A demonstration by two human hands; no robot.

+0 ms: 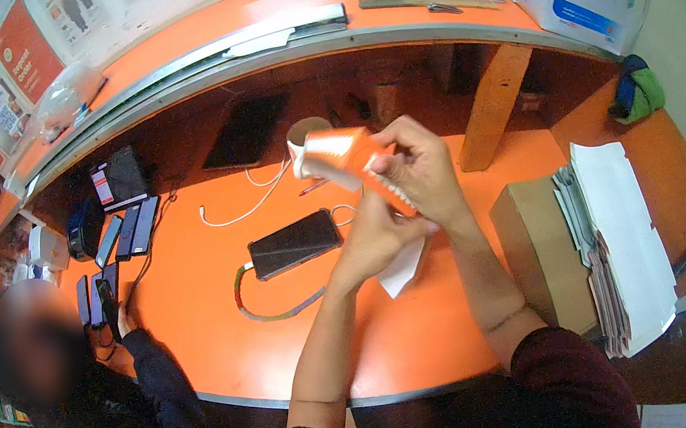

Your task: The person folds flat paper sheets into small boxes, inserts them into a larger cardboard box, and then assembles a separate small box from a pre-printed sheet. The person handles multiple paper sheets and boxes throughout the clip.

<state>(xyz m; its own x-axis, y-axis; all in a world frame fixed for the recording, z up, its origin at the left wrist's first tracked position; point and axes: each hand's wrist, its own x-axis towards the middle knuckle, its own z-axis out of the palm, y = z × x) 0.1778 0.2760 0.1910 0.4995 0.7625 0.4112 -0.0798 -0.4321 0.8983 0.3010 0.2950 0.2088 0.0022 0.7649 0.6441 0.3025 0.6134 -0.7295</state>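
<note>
The right hand (419, 167) is curled closed around the lower end of an orange and white packet (345, 159), gripping it above the orange table (228, 342). The left hand (376, 240) sits just under it, fingers bent, touching the right hand's heel and the packet's ridged white edge. Below them a white slip of paper (402, 268) lies on the table. To the left rests a dark phone (294, 243) with a braided cable (273, 313). A cardboard box (541, 258) stands to the right.
</note>
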